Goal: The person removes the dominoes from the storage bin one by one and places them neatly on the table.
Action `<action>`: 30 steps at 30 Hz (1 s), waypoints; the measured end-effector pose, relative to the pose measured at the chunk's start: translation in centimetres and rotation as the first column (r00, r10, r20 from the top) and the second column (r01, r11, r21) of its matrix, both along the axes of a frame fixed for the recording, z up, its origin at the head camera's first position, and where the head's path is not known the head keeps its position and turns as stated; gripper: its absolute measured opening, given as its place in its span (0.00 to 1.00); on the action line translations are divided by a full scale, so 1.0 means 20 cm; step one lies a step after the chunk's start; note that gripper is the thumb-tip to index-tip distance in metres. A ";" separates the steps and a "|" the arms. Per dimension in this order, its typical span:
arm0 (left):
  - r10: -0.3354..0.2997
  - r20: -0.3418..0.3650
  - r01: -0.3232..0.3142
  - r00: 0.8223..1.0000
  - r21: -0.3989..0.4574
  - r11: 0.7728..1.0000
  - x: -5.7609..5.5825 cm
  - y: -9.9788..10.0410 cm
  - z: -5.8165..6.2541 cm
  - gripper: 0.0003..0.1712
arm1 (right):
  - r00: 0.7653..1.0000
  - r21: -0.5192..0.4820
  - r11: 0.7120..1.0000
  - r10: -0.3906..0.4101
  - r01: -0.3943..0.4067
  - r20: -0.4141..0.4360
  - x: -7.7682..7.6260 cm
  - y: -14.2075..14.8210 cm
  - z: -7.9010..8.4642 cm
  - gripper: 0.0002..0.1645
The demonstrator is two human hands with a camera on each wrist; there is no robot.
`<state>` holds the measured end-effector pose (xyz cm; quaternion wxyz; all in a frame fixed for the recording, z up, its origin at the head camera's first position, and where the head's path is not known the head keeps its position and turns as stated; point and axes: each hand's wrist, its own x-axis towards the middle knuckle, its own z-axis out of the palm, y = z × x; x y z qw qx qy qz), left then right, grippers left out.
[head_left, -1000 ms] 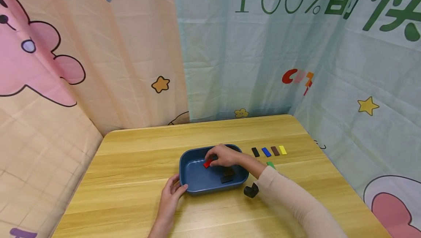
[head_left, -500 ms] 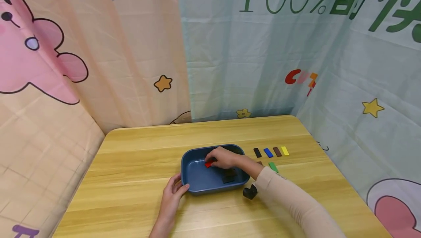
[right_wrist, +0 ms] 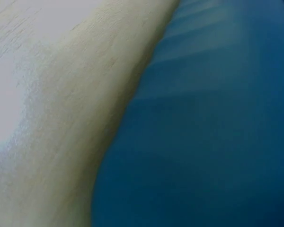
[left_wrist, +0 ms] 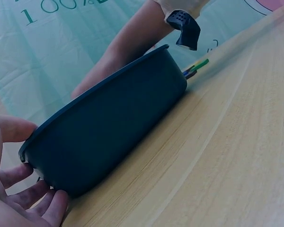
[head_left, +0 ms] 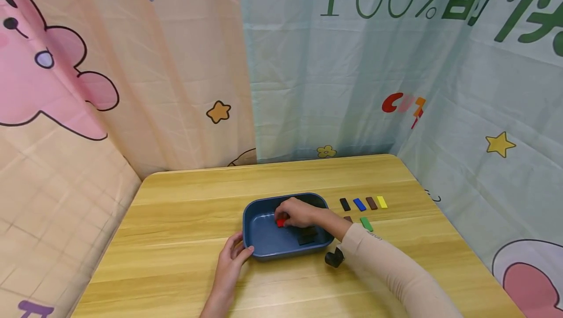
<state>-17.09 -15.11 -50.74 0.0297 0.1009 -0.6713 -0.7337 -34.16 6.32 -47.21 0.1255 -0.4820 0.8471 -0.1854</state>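
A dark blue oblong plastic tub rests on the wooden table. My left hand grips its near left corner; in the left wrist view, the thumb lies on the rim and the other fingers touch the outer wall. Inside the tub, my right hand pinches a small red block, partly hidden under the fingers. Dark flat blocks lie at the tub's right end, in shadow. The right wrist view is filled by the blurred blue tub wall and tabletop.
Right of the tub lie a black block, a blue block, a brown block, a yellow block and a green block. Another brown block is partly hidden by the right forearm. A printed curtain stands behind the table.
The red block has turned and shifted slightly toward me under my right fingers. My left hand keeps its grip on the tub. The head view has swung slightly.
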 end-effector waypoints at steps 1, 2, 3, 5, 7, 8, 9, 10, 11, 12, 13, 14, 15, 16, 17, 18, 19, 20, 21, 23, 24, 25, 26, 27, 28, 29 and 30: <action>0.000 0.000 0.000 1.000 0.001 1.000 0.00 0.00 0.00 0.30 | 1.000 0.003 1.000 0.002 -0.002 0.001 0.00 0.00 0.00 0.11; -0.001 -0.001 0.001 1.000 -0.002 1.000 0.00 0.00 0.00 0.30 | 1.000 0.006 1.000 0.004 -0.004 0.002 0.00 0.00 0.00 0.11; -0.003 -0.001 0.003 1.000 -0.006 1.000 0.00 0.00 0.00 0.30 | 1.000 0.008 1.000 0.008 -0.008 0.002 0.00 0.00 0.00 0.10; -0.007 -0.004 0.007 1.000 -0.006 1.000 0.00 0.00 -0.01 0.30 | 1.000 0.008 1.000 0.014 -0.014 0.010 0.00 0.01 0.00 0.09; -0.009 -0.007 0.008 1.000 -0.006 1.000 0.00 0.00 -0.01 0.30 | 1.000 0.001 1.000 0.013 -0.013 0.020 0.00 0.01 0.00 0.08; -0.009 -0.008 0.009 1.000 -0.007 1.000 0.00 0.00 -0.01 0.30 | 1.000 -0.006 1.000 0.009 -0.008 0.028 0.00 0.01 0.00 0.08; -0.010 -0.010 0.010 1.000 -0.006 1.000 0.00 0.00 -0.01 0.30 | 0.999 -0.016 1.000 0.002 -0.002 0.039 0.00 0.02 0.00 0.08; -0.009 -0.012 0.009 1.000 -0.004 1.000 0.00 0.00 -0.02 0.30 | 0.999 -0.028 1.000 -0.004 0.006 0.053 0.00 0.02 0.01 0.08; -0.008 -0.013 0.008 1.000 -0.004 1.000 0.00 0.00 -0.02 0.30 | 0.997 -0.040 0.999 -0.014 0.017 0.069 0.00 0.02 0.01 0.08; -0.008 -0.015 0.008 1.000 -0.004 1.000 0.00 0.00 -0.02 0.31 | 0.996 -0.051 0.998 -0.025 0.030 0.088 0.00 0.02 0.01 0.08; -0.008 -0.015 0.008 1.000 -0.004 1.000 0.00 -0.01 -0.01 0.31 | 0.993 -0.064 0.997 -0.038 0.045 0.110 0.00 0.03 0.01 0.08; -0.009 -0.015 0.009 1.000 -0.005 1.000 0.00 -0.01 -0.01 0.31 | 0.990 -0.079 0.995 -0.049 0.060 0.135 0.00 0.03 0.02 0.08; -0.009 -0.015 0.009 1.000 -0.005 1.000 0.00 -0.01 -0.01 0.31 | 0.985 -0.093 0.993 -0.061 0.076 0.163 0.00 0.03 0.02 0.09; -0.009 -0.014 0.009 1.000 -0.005 1.000 0.00 -0.01 -0.01 0.31 | 0.979 -0.106 0.990 -0.071 0.093 0.191 0.00 0.04 0.03 0.09; -0.010 -0.013 0.010 1.000 -0.006 1.000 0.00 -0.01 -0.01 0.31 | 0.972 -0.119 0.986 -0.084 0.113 0.221 0.00 0.04 0.03 0.09; -0.010 -0.012 0.010 1.000 -0.006 1.000 0.00 -0.01 -0.01 0.31 | 0.964 -0.138 0.982 -0.091 0.129 0.251 0.00 0.05 0.03 0.09; -0.009 -0.011 0.009 1.000 -0.008 1.000 0.00 -0.01 -0.01 0.31 | 0.955 -0.153 0.978 -0.098 0.145 0.279 0.00 0.05 0.03 0.09; -0.009 -0.011 0.009 1.000 -0.010 1.000 0.00 -0.01 -0.01 0.31 | 0.946 -0.169 0.972 -0.103 0.161 0.308 0.00 0.06 0.04 0.10; -0.008 -0.010 0.008 1.000 -0.010 1.000 0.00 -0.01 -0.01 0.31 | 0.937 -0.185 0.967 -0.106 0.175 0.334 0.00 0.07 0.04 0.10; -0.007 -0.009 0.007 1.000 -0.012 1.000 0.00 -0.01 -0.01 0.31 | 0.914 -0.215 0.955 -0.107 0.204 0.392 0.00 0.07 0.05 0.09; -0.006 -0.008 0.006 1.000 -0.011 1.000 0.00 -0.01 -0.01 0.31 | 0.903 -0.226 0.950 -0.107 0.216 0.415 0.00 0.08 0.05 0.09; -0.006 -0.008 0.006 1.000 -0.011 1.000 0.00 -0.01 -0.01 0.31 | 0.893 -0.233 0.945 -0.110 0.231 0.437 0.00 0.08 0.06 0.09; -0.006 -0.007 0.005 1.000 -0.010 1.000 0.00 -0.01 -0.01 0.31 | 0.882 -0.241 0.939 -0.112 0.244 0.458 0.00 0.09 0.06 0.09; -0.005 -0.006 0.005 1.000 -0.010 1.000 0.00 -0.01 -0.01 0.31 | 0.872 -0.248 0.934 -0.114 0.257 0.476 0.00 0.09 0.07 0.09; -0.006 -0.006 0.006 1.000 -0.010 1.000 0.00 -0.01 -0.01 0.31 | 0.861 -0.253 0.928 -0.119 0.273 0.494 0.00 0.10 0.07 0.09; -0.005 -0.006 0.005 1.000 -0.011 1.000 0.00 -0.01 -0.01 0.31 | 0.853 -0.260 0.923 -0.120 0.285 0.508 0.01 0.10 0.08 0.10; -0.005 -0.005 0.005 1.000 -0.011 1.000 0.00 -0.01 -0.01 0.31 | 0.844 -0.265 0.917 -0.123 0.298 0.521 0.01 0.11 0.08 0.10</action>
